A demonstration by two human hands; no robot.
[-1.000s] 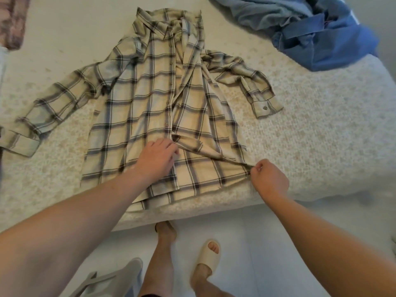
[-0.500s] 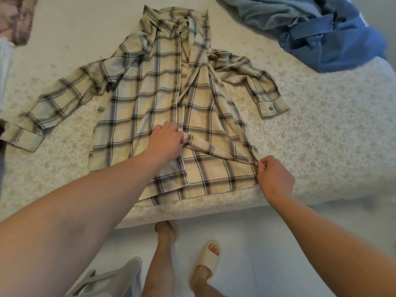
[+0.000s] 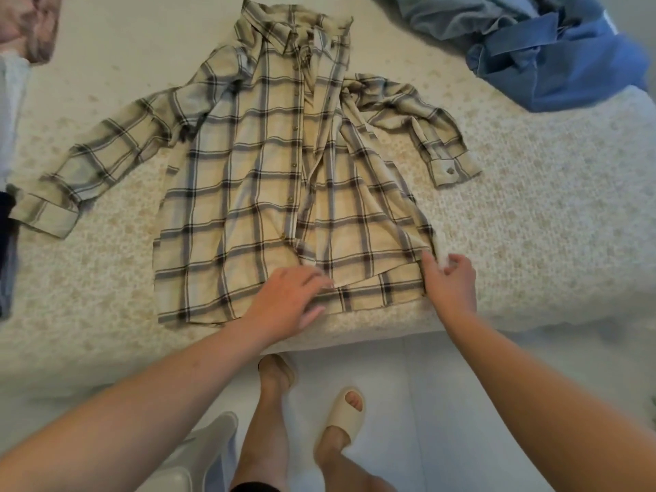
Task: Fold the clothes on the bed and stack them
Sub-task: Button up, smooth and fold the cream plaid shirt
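A cream plaid shirt (image 3: 269, 193) lies front-up on the bed (image 3: 532, 214), its long axis running from the collar at the far side down to the hem at the near edge of the mattress — collar away from the person, hem toward them. One sleeve stretches out flat toward the left with its cuff near the left border of the view; the other sleeve is bunched and bent at the right, its buttoned cuff pointing down and right. The placket with its buttons runs down the middle, and the right front panel is rumpled and partly turned over near the hem.

The left hand (image 3: 287, 300) rests flat on the lower hem near the centre, fingers straight and spread on the cloth. The right hand (image 3: 451, 282) is at the shirt's lower right corner, thumb and fingers curled and pinching the edge of the fabric there.

The hem sits just beside the mattress edge, with floor below. To the right of the shirt the bed lies bare. A heap of blue clothes (image 3: 553, 55) sits at the far right, well apart from the shirt, and a pinkish garment (image 3: 32, 26) shows at the far left corner.
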